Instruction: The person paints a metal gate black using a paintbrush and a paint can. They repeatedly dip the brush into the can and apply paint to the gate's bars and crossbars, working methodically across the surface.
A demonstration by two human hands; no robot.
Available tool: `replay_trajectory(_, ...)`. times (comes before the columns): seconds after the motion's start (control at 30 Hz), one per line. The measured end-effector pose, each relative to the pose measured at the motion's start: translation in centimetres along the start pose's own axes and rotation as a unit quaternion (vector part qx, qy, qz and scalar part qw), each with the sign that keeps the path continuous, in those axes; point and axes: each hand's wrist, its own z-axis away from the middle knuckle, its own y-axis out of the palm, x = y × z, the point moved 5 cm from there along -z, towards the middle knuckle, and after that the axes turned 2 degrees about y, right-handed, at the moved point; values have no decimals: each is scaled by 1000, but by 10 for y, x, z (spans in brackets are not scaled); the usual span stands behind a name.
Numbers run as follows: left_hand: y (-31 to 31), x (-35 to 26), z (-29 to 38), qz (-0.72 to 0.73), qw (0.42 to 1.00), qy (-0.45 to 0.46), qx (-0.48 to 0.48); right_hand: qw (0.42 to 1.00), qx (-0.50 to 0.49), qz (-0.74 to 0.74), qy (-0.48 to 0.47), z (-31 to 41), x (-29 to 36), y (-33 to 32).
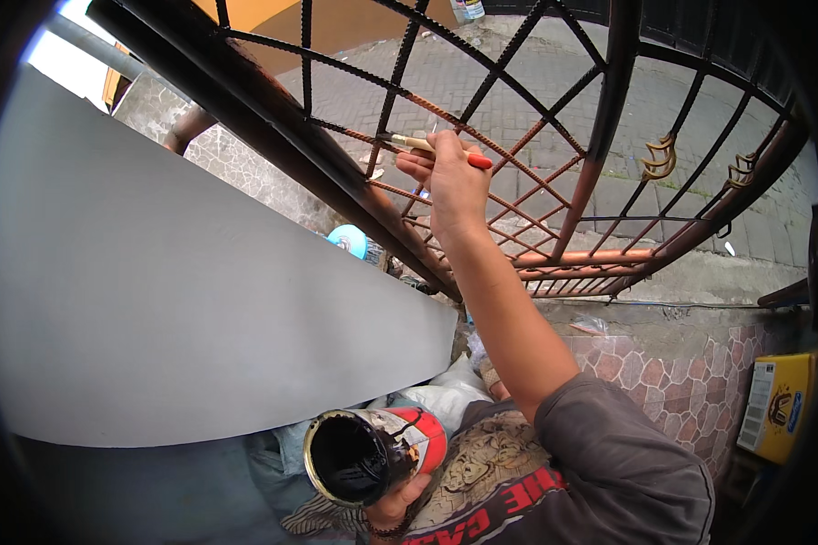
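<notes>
My right hand point(458, 174) grips a small paintbrush point(419, 143) with a pale handle that ends in red. The brush's dark bristles touch a twisted bar of the metal gate grille point(497, 71). Upper bars of the grille are black, while several lower ones are reddish brown. Low in front of my body, my left hand point(399, 501) holds a paint can point(375, 453) from below. The can is tilted, with its open mouth facing up and left; black paint coats its inside and has run down its red and white side.
A large grey panel point(211, 286) fills the left side. White sacks point(446, 392) lie below its right end. A yellow box point(777, 409) stands at the far right, on or near stone-patterned tiles point(682, 381). A light-blue round object point(348, 241) lies behind the panel.
</notes>
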Motion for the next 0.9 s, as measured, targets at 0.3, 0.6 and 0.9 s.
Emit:
replay_trajectory(0.3, 2, -2, -4, -11, 1000, 11, 26, 995, 58, 81, -30, 0, 17, 15)
replay_trajectory(0.6, -3, -1, -3, -83, 995, 57, 27, 788, 375, 342, -349, -8, 36, -9)
replay_trajectory(0.9, 2, -1, -9, -40, 998, 42, 39, 782, 364, 447, -237, -37, 53, -35)
